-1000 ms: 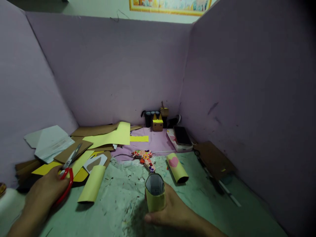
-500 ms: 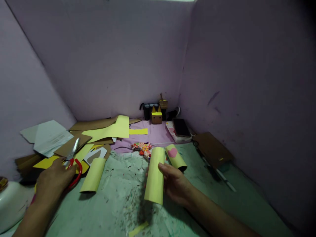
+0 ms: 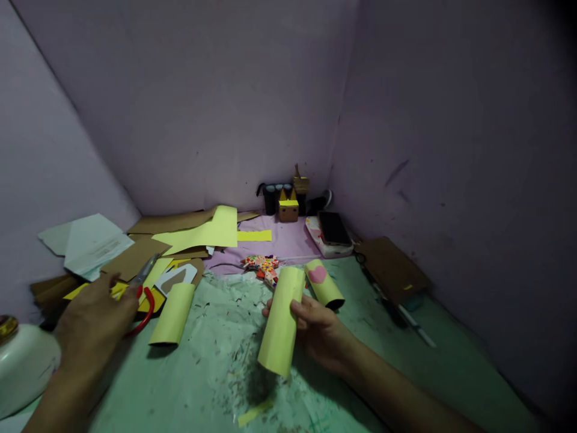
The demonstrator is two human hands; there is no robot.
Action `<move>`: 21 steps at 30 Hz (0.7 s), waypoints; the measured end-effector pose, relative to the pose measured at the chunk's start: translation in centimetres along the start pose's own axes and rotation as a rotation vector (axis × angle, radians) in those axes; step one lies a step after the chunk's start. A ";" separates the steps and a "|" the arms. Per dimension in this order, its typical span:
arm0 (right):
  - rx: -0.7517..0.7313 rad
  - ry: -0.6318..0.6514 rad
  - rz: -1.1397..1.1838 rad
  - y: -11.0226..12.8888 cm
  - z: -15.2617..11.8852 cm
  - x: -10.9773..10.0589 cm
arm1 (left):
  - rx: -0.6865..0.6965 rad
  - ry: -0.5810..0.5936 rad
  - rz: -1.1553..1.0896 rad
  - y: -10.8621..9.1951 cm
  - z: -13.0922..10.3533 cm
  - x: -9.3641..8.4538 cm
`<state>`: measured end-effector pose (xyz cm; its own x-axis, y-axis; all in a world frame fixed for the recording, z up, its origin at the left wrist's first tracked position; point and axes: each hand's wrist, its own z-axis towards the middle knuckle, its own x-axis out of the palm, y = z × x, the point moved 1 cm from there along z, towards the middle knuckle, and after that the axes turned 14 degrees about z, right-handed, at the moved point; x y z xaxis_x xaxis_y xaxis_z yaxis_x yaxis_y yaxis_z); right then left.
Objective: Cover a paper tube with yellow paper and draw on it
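Observation:
My right hand (image 3: 322, 334) grips a pale yellow paper tube (image 3: 283, 322), which is tilted, with the thumb on its side. A second yellow tube (image 3: 327, 285) bearing a pink heart lies just beyond that hand. On the left, my left hand (image 3: 97, 319) has its fingers apart beside the red-handled scissors (image 3: 148, 313); their blades point away over paper scraps, and the thumb is close to the handles. A third yellow tube (image 3: 174, 316) rests on the table to the right of the scissors.
Cardboard and yellow paper sheets (image 3: 220, 227) are heaped at the back left. A small cardboard figure (image 3: 288, 210) stands near the wall. A phone (image 3: 333, 228) lies on a white case; a brown board (image 3: 392, 267) is at right. A white rounded container (image 3: 27, 367) stands at left.
The scissors have swung lower and to the right, and my left hand's fingers have spread beside them. The tube in my right hand has tilted slightly, its near end shifting left.

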<state>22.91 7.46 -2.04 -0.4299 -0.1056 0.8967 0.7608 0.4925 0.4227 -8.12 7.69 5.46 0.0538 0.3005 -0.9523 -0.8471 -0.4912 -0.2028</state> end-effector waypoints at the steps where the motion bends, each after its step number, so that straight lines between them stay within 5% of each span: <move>1: 0.006 0.016 -0.001 0.0 -0.1 0.0 | -0.037 -0.048 -0.039 -0.6 -0.7 -0.4; 3: 0.034 0.061 0.001 -0.1 -0.4 0.1 | -0.090 -0.068 -0.295 -2.2 -2.6 -0.7; 4: 0.050 0.086 0.008 -0.2 -0.6 0.1 | 0.010 0.034 -0.416 -3.3 -3.8 -0.5; 7: 0.056 0.142 0.014 -0.4 -1.0 0.2 | 0.453 0.743 -0.686 -6.8 -8.1 1.7; 11: -0.021 0.186 -0.018 -0.8 -0.7 0.2 | 0.539 1.069 -0.996 -9.4 -12.0 5.2; 14: -0.097 0.145 -0.069 -1.3 0.0 -0.3 | 0.430 1.014 -1.046 -9.8 -13.0 6.7; 18: -0.147 -0.006 -0.216 -1.7 0.3 -0.9 | 0.436 0.785 -0.712 -9.6 -13.4 6.6; 21: -0.090 0.017 -0.158 -1.5 0.0 -0.7 | 0.483 0.879 -0.880 -9.7 -13.6 6.2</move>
<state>22.10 6.80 -3.34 -0.5396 -0.1908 0.8200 0.7252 0.3894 0.5678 7.57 3.19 -1.55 0.8417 -0.3472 -0.4135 -0.4459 -0.0150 -0.8949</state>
